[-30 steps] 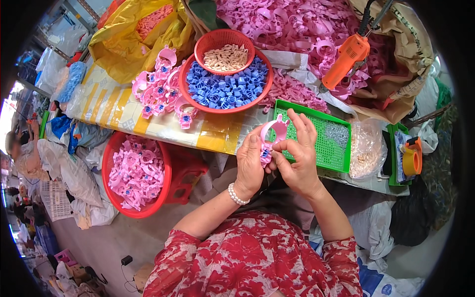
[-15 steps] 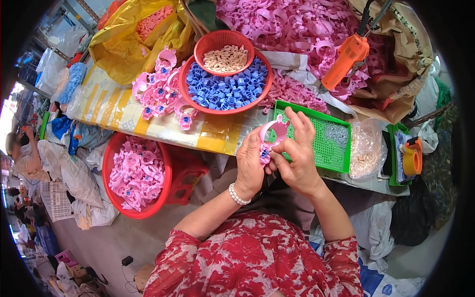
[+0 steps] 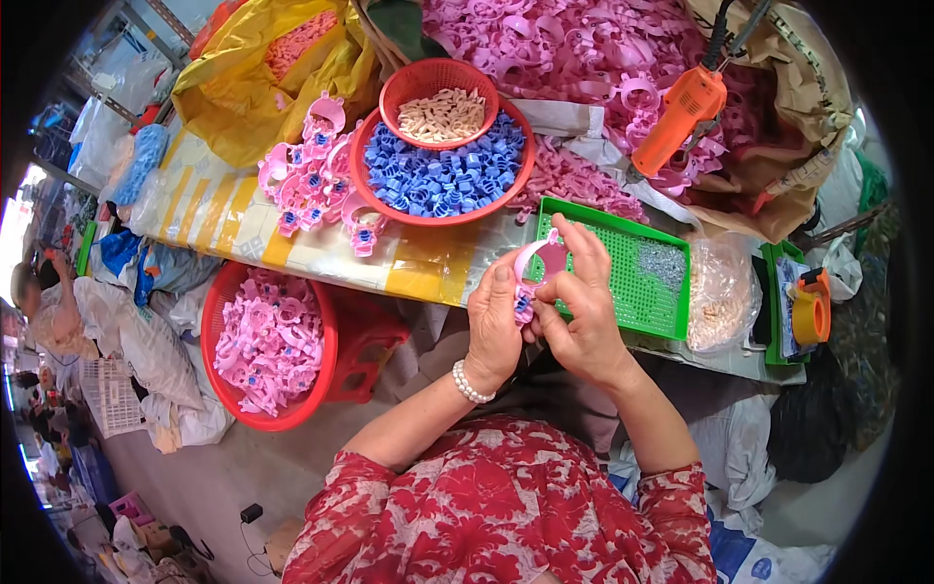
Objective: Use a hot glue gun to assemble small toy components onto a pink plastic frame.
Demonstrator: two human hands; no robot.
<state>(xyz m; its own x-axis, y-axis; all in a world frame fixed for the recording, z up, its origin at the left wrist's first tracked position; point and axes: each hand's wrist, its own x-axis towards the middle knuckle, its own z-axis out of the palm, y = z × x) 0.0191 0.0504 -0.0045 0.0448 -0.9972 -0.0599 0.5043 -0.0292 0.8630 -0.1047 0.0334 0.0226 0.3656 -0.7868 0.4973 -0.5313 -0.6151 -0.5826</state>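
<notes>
A pink plastic ring-shaped part (image 3: 542,259) with a small blue piece set in its lower end is held between my two hands, just in front of the green tray (image 3: 623,328). My left hand (image 3: 494,316) grips it from the left, the thumb pointing up along its side; a white bead bracelet circles that wrist. My right hand (image 3: 584,316) pinches near the blue piece with thumb and forefinger, its other fingers raised. The fingertips partly cover the part's lower end. Small silvery pieces (image 3: 662,266) lie at the tray's right side.
On the table a red basin (image 3: 528,173) holds blue pieces and a smaller basket of cream pieces. Pink parts (image 3: 311,175) are piled beside it. A red tub (image 3: 329,341) of pink parts stands lower left. An orange power tool (image 3: 681,119) hangs at upper right.
Both hands have shifted very slightly, and the pink part is turned a little between the fingers. Its blue piece stays in place.
</notes>
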